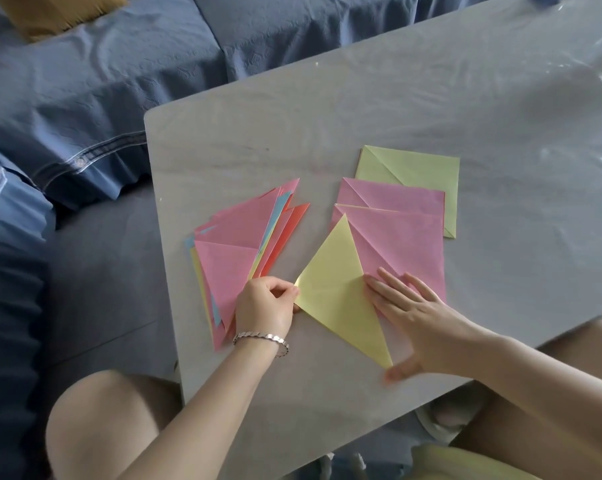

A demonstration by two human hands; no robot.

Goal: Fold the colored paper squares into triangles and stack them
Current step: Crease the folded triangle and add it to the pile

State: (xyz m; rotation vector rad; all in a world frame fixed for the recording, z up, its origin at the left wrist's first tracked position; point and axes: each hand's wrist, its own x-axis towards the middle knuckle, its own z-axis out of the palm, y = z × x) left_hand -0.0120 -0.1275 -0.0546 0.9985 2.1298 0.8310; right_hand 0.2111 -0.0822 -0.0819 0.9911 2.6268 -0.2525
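A yellow paper triangle (334, 289) lies folded on the grey table (431, 109). My left hand (265, 306) pinches its left corner. My right hand (414, 317) lies flat with straight fingers on the triangle's right edge and on the pink sheet beneath. Left of it is a fanned stack of folded triangles (237, 251), pink on top with blue, yellow and red edges showing. To the right lie creased pink squares (403, 237) and a yellow-green square (417, 168) behind them.
The table is covered with clear plastic film (569, 81). A blue sofa (85, 98) with a mustard cushion (50, 12) runs along the left and back. My knees show below the table's near edge.
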